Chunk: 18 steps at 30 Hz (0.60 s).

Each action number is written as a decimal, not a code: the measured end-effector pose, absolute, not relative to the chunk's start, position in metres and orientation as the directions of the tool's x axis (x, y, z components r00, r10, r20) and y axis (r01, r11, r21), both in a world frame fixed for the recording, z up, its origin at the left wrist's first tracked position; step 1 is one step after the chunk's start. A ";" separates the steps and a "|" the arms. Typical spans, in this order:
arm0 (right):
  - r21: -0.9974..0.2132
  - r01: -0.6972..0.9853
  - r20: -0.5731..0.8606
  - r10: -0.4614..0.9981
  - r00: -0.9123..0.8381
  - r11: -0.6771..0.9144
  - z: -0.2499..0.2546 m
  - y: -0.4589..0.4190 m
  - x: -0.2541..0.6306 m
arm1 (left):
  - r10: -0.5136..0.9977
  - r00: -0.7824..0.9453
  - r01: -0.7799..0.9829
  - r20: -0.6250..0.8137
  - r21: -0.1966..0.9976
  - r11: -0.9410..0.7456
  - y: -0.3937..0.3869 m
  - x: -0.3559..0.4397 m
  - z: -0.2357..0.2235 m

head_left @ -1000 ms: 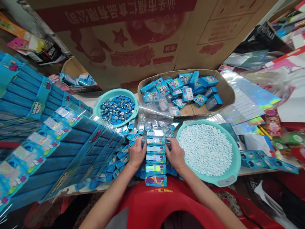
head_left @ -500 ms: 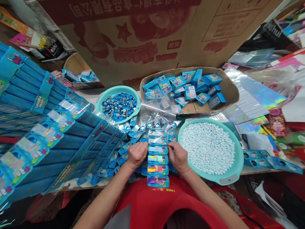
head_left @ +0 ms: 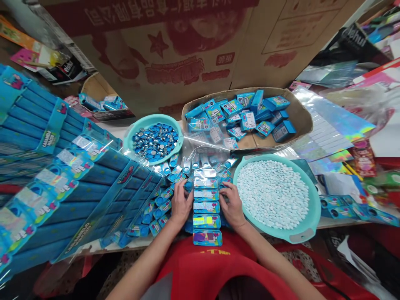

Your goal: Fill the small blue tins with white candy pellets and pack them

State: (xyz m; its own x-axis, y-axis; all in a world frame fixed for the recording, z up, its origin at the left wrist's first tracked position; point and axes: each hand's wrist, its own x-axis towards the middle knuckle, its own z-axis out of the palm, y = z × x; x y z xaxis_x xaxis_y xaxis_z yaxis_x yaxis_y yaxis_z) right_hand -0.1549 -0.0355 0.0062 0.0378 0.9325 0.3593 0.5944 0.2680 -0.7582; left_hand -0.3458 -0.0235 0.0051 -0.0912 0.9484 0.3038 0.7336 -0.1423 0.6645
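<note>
A column of small flat blue tins (head_left: 206,207) with shiny labels, under clear plastic, runs from the bench to the red apron (head_left: 200,266). At its left edge is my left hand (head_left: 181,204), fingers stretched out and apart, fingertips close to the plastic. My right hand (head_left: 231,205) mirrors it on the right edge, its fingers also spread and near the column. Neither hand is closed around anything. Loose blue tins (head_left: 164,196) lie scattered beside and beyond my left hand. Whether the fingertips press on the tins is hard to tell.
A turquoise basin (head_left: 314,208) of pale candies stands to the right. Another turquoise basin (head_left: 129,143) holds small round blue-and-silver pieces. Behind are a cardboard tray (head_left: 300,125) of blue boxes and a big carton (head_left: 200,46). Stacked blue packs (head_left: 103,183) rise on the left.
Both hands have gone from closed, pinching at the column's sides to fingers extended and spread. The tin column stays in nearly the same place; the view has shifted slightly.
</note>
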 end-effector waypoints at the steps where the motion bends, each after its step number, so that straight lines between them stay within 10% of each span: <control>1: -0.807 0.541 0.310 0.950 0.045 0.238 0.004 -0.035 -0.156 | 0.965 -0.094 0.717 0.245 0.689 -0.105 -0.020 -0.345 0.004; 10: -0.900 0.436 0.092 0.980 0.177 0.006 -0.003 -0.024 -0.169 | 0.984 -0.170 0.685 0.054 0.724 0.079 -0.018 -0.327 0.008; 18: -0.980 0.182 -0.039 0.968 0.249 -0.086 0.010 -0.032 -0.174 | 0.917 -0.393 0.262 -0.069 0.948 0.184 -0.029 -0.313 0.016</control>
